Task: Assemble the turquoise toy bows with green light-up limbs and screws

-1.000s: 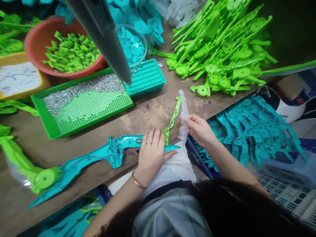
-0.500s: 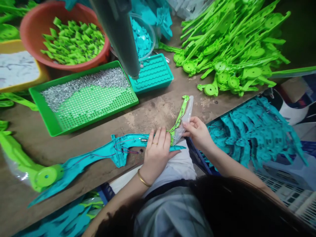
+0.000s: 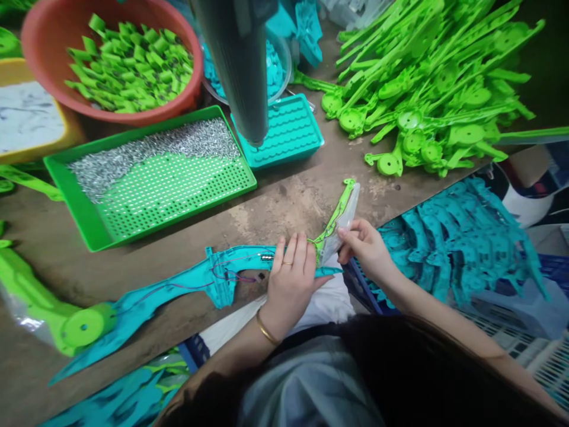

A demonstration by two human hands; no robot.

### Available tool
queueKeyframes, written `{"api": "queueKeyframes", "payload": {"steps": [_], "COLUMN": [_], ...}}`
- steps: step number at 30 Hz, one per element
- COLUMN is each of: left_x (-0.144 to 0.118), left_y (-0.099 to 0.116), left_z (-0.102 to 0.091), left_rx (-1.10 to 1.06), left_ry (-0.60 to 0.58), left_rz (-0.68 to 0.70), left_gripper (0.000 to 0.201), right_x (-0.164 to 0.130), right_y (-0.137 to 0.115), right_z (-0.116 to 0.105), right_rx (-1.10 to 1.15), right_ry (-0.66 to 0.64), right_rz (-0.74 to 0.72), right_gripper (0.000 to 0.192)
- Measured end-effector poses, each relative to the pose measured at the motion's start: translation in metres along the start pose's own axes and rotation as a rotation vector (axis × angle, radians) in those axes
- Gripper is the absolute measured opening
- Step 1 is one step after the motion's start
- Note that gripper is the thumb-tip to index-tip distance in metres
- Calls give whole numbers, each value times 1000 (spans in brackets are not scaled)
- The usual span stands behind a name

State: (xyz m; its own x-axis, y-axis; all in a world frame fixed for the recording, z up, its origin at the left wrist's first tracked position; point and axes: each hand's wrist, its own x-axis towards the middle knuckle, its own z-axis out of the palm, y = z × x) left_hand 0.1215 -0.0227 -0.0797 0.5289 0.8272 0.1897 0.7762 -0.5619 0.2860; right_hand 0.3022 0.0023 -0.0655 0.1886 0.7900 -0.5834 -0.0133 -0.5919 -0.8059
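A person sits at a worn wooden workbench [image 3: 284, 204], seen from above their dark hair. Their left hand [image 3: 291, 279], with a ring and a gold bangle, lies palm down with fingers together, pressing on the near end of a long teal plastic shell [image 3: 186, 284] that lies flat along the bench's front edge, thin wires running inside it. Their right hand [image 3: 364, 246] pinches a clear plastic sleeve [image 3: 340, 228] between thumb and fingers; the sleeve lies against a slim green strip [image 3: 335, 213] that angles up and away from the left hand's fingertips.

Behind the hands sits a green perforated tray [image 3: 146, 184] part covered with small silver screws [image 3: 133, 151], and beside it a smaller teal tray [image 3: 288, 127]. A dark grey tool barrel [image 3: 242, 71] hangs down over them. At the back left stands a red basin [image 3: 106, 56] of small green pieces. A big heap of green parts [image 3: 427, 89] fills the far right, and a pile of teal shells [image 3: 453, 237] lies in a crate to the right.
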Motion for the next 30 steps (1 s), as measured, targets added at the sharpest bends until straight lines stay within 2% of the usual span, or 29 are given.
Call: {"api": "queueKeyframes", "payload": {"steps": [5,9,11,15,19,24,27,30], "left_x": [-2,-3,-3,-3,-3,1,5,6], "left_y": [-1,-5,-7,-7,-6,-19,-29,-35], "left_z": [1,-1,-3,-3,-2,-5,-8,-9], "left_rx": [-1,5,2,9,20,9,27,58], "left_ry": [-14,13,17,13,21,25,34,71], "left_rz": [3,60,85,93,110,107,104,124], "left_gripper": [64,60,54,50,52,47,43,42], "right_x": [3,14,25,57,83,91,94,103], "right_y": [-4,-16,-25,-45,-57,-58,-66,-83], "right_z": [-2,-14,-21,-33,-38,-35,-30,-26], "right_rx": [-101,-337,-433,-352,-287,-304,-568,-935], "right_ry": [-30,-129,-116,24,-46,-40,16,222], "right_rz": [32,59,9,-185,-149,-126,-278,-540], "right_gripper": [47,43,41,33,30,25,19,18]}}
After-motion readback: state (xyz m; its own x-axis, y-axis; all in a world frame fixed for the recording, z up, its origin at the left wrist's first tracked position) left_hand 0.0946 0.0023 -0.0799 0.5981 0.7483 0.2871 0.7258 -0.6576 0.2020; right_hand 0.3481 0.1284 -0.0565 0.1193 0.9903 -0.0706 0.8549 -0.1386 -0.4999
